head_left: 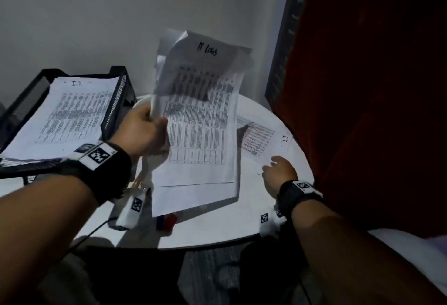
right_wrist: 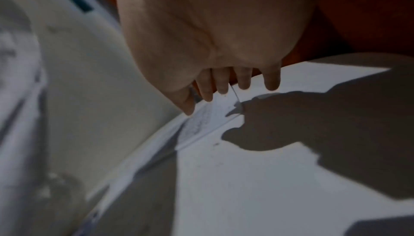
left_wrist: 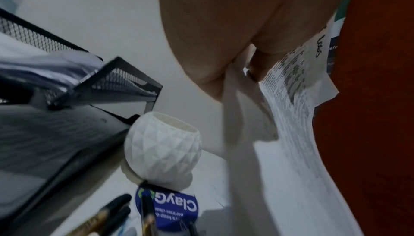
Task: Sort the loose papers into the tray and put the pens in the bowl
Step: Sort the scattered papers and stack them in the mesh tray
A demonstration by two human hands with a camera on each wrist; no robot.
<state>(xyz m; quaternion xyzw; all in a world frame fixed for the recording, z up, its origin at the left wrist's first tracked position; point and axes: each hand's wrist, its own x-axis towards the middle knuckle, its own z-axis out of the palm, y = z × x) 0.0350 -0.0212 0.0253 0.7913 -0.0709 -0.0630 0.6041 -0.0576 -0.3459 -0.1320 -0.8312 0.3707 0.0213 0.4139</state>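
Head view, step: paper sorting is in hand, pens not yet started. The left hand (head_left: 147,133) has its grip closed on the left edge of a sheaf of white printed sheets headed in black handwriting (head_left: 200,116), held up off the round white bench (head_left: 251,222).
Tray: black mesh metal tray (head_left: 116,101) at 10 o'clock on the bench; it already carries a printed sheet marked "I.T." (head_left: 70,113).
Right hand: right hand (head_left: 280,171) at 3 o'clock, fingers spread and nearly straight, holding nothing; fingertips (right_wrist: 272,84) sit on or just over the near edge of a loose printed sheet with reddish rows (head_left: 258,140) lying flat on the bench. Contact cannot be confirmed.
Bowl: left wrist view shows a white faceted bowl (left_wrist: 163,151) beside the tray corner, and appears empty.
Pens: dark pens with gold trim (left_wrist: 112,213) lie on the bench at 6 o'clock of the bowl, by a blue round label (left_wrist: 170,208).
Next move (judgement): carry the sheaf to 10 o'clock and lay it squarely on the tray stack; the sheets are limp and curling, so the free edge may catch the mesh wall.
Hidden: the sheaf blocks the bowl and pens in the head view; sheet count unknown; a red and blue object (head_left: 167,222) under its lower edge is unidentifiable. Right wrist view is blurred and shadowed.
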